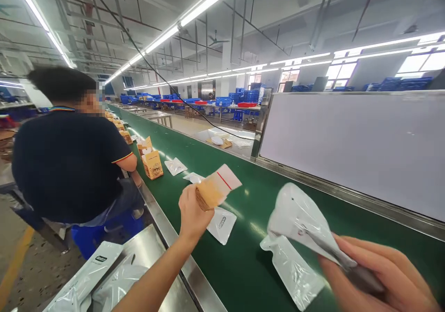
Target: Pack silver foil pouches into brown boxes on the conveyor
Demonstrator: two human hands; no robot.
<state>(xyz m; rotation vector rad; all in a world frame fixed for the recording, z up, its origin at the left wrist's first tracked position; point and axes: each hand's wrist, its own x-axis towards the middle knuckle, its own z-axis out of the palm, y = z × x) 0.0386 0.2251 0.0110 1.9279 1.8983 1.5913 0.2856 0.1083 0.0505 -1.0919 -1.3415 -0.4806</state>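
Note:
My left hand [194,214] is closed round a small stack of tan packets in a clear zip bag [217,187] with a red line, held above the green belt [250,265]. Under it lies a white pouch [222,225] with dark print. At the lower right my right hand [375,270] pinches a white plastic pouch [299,214] by its narrow end; the wide end points up and left. Below that pouch another white pouch [295,272] rests on the belt, partly covered by the held one.
An open tan box [153,164] and a small white pouch [175,166] stand farther up the belt. A person in a dark shirt [69,163] sits at the left. White pouches [100,265] lie on a metal surface at lower left. A pale panel [347,149] borders the right.

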